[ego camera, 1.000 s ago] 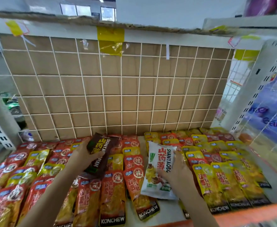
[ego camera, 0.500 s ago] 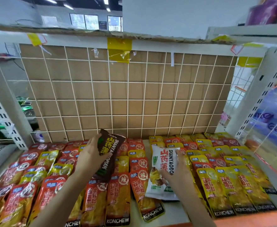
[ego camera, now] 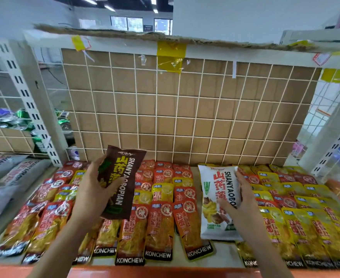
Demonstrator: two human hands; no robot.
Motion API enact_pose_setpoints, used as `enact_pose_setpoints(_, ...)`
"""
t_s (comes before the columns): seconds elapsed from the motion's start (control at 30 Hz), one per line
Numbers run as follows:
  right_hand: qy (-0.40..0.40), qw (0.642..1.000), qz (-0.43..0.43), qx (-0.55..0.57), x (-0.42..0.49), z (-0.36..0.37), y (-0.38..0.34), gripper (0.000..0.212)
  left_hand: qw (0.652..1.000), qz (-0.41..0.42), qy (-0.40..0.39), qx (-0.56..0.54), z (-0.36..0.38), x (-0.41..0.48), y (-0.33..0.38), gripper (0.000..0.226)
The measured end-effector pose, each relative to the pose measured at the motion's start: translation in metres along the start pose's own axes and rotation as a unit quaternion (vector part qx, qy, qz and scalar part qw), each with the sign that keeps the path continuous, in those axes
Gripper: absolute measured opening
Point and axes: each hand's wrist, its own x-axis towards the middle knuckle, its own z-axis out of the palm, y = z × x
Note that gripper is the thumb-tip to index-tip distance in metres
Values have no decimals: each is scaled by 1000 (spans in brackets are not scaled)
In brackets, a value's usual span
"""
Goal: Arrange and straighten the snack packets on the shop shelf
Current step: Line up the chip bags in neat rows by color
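Two snack packets held over a stocked shop shelf.

The left hand grips a dark brown foil packet with yellow lettering, thumb across its front and fingers curled behind, holding it tilted above the left rows of red-orange flat packets. The right hand clasps a white plastic packet with red characters by its right edge, thumb on the front; this packet sits lengthwise between the red-orange rows and the yellow flat packets to the right. Whether it rests on the beige shelf board I cannot tell. At the far side stands a white wire grid backed with brown cardboard.
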Motion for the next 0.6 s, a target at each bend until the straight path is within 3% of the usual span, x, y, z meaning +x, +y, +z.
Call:
enact_pose_setpoints(0.37,-111,990,-69,57,-12,72,-43,73,988,-53,132,53,-110,-50,-44,63)
enact_pose_setpoints(0.6,-176,978,-81,82,-35,148,-90,72,981,-95,170,26,-188,-71,-83,68)
